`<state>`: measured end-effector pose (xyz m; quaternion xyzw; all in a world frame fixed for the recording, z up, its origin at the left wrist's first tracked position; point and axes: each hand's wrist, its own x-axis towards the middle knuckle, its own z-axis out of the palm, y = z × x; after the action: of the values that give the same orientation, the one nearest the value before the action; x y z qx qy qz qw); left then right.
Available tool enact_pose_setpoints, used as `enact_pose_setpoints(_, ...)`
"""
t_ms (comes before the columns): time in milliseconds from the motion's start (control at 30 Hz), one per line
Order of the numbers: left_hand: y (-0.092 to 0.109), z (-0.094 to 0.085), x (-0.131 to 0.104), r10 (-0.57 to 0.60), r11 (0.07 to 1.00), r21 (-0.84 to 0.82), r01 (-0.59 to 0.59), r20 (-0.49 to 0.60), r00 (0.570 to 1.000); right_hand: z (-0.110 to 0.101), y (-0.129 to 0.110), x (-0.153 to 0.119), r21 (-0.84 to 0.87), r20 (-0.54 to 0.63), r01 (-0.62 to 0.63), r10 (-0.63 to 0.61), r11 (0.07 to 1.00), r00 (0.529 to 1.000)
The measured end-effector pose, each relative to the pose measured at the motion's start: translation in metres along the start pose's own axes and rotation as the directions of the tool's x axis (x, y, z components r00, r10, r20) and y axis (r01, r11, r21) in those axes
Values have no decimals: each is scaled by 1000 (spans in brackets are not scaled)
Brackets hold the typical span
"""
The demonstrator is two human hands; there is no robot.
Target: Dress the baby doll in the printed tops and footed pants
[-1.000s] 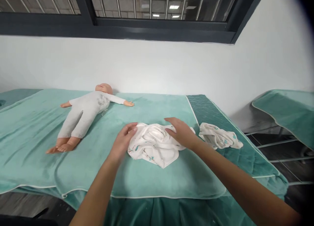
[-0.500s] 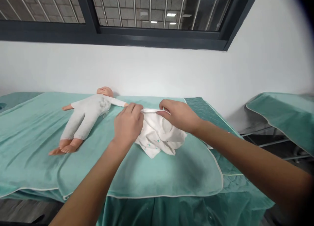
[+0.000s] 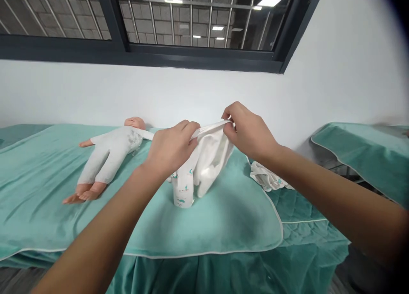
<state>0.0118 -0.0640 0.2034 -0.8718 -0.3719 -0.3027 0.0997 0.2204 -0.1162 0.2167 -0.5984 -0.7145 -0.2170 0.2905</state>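
A pair of white baby pants (image 3: 185,187) with small green prints hangs above the mat, its upper edge stretched between my two hands. My left hand (image 3: 174,147) is closed on the left end of that edge. Thumb and fingers of my right hand (image 3: 247,130) pinch the other end, slightly higher. One printed leg hangs down on the left; a plainer white part falls beside it on the right. To the left, a baby doll (image 3: 118,142) in a pale suit lies on its back, feet toward me, and my left hand hides the end of one arm.
A light green mat (image 3: 207,236) covers much of the bed. Another crumpled white printed cloth (image 3: 268,177) lies at the mat's right edge, partly behind my right forearm. The wall and a barred window (image 3: 198,25) stand behind. A second green-covered bed (image 3: 364,153) is at the right.
Both hands have risen with the pants, the right one higher and farther right. The edge is stretched at a slant, and a printed leg now hangs down. The crumpled cloth has come into fuller view.
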Motion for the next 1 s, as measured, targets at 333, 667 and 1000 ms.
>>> enact_pose_setpoints(333,-32,4,-15,-221,957,-207,201,-78,972,-4,45,-31,-106,96,-45,55,993,994)
enact_pose_setpoints(667,-44,-9,-27,-464,782,-423,458,96,881,-14,55,-47,379,214,-484,434,789,875)
enact_pose_setpoints(1000,-75,-17,-30,-104,572,-443,690,795,597,2,100,-32,232,780,-565,195,792,594)
